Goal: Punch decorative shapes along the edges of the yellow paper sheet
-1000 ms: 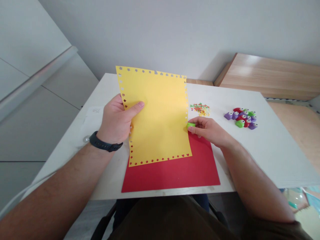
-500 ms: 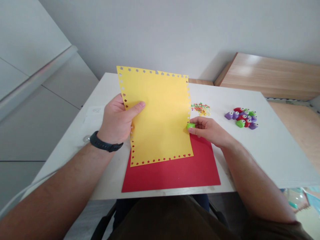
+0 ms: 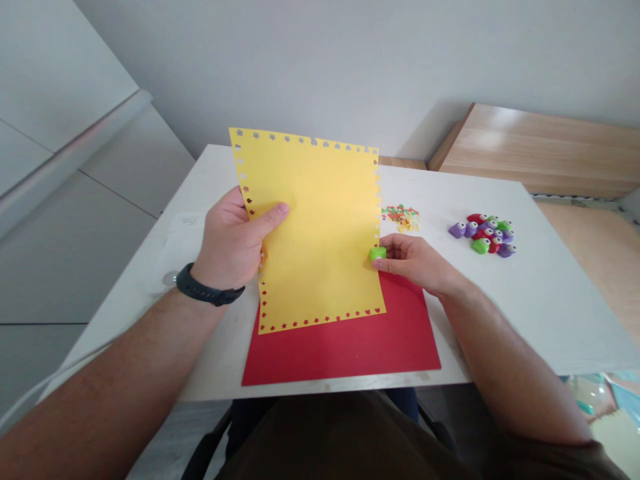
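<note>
My left hand [image 3: 234, 242], with a dark watch on its wrist, pinches the left edge of a yellow sheet [image 3: 315, 233] and holds it up tilted over the table. Small stars and hearts are punched along the sheet's edges. My right hand [image 3: 413, 262] grips a small green paper punch [image 3: 378, 253] set against the sheet's right edge, low down. Beneath both lies a red sheet [image 3: 350, 340] flat on the white table [image 3: 540, 293].
A heap of several purple, red and green punches [image 3: 484, 235] sits at the right of the table. A small pile of coloured paper bits [image 3: 401, 216] lies behind my right hand. A wooden bench top [image 3: 545, 150] stands past the table against the wall.
The green punch has slid slightly left onto the yellow sheet's right edge. The sheet has shifted only a little; my left hand keeps its grip.
</note>
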### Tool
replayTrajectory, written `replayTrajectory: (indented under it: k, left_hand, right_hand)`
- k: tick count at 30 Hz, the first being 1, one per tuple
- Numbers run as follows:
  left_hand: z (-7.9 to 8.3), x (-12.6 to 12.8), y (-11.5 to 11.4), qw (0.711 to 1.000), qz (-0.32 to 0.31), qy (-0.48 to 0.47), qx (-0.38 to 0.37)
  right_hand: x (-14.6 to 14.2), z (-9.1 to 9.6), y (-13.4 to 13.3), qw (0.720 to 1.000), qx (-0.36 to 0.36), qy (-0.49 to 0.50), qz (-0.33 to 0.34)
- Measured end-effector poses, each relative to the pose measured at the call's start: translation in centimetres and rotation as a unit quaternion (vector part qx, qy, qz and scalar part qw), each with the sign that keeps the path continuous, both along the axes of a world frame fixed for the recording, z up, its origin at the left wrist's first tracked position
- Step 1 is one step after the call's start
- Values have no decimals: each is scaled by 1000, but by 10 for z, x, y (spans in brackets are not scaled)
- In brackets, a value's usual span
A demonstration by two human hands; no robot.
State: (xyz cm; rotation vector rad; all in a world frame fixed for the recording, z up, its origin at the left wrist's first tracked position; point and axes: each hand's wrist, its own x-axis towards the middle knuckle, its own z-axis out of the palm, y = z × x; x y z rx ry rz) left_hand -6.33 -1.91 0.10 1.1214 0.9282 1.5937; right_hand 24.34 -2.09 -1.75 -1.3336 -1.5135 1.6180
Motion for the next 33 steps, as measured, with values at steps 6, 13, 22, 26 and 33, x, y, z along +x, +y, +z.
replayTrajectory:
  k: [6,13,22,26,33]
  left_hand:
    - [1,1,-1,1000,7,-2,-9]
    - [3,3,-2,1000,4,-9,-10]
    - [5,4,-3,1000,1,0,-12]
    - [4,4,-3,1000,-3,-2,-4]
    - [-2,2,0,1000,-12,-2,13]
  right_hand:
    - [1,-4,0,1000,4,5,-2]
    - [1,-7,0,1000,13,-6,0]
    - [1,-8,-1,1000,20,-7,12]
    - [0,-8,-2,1000,25,-3,8]
    - [0,-9,-1,999,42,-19,13]
